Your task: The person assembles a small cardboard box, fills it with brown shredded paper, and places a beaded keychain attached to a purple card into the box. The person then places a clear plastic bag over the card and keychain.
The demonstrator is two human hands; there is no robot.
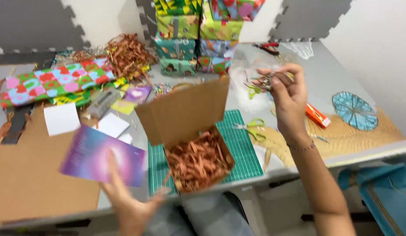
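My left hand (126,199) holds up a purple card (102,159) with a pale glow at its middle, near the table's front edge. Just to its right stands an open brown cardboard box (183,113), filled with shredded brown paper (197,161), on a green cutting mat (240,144). Above the table's right half my right hand (288,94) is raised. Its fingers pinch a small clear crinkly packet (265,80) with a metallic trinket inside. The picture is blurred.
Stacked wrapped gift boxes (196,39) stand at the back. A roll of colourful wrapping paper (54,83) and loose brown shred (128,54) lie at left, with cardboard sheet (32,175). Green scissors (253,126), an orange cutter (317,116), red pliers (267,47) and a teal disc (354,110) lie right.
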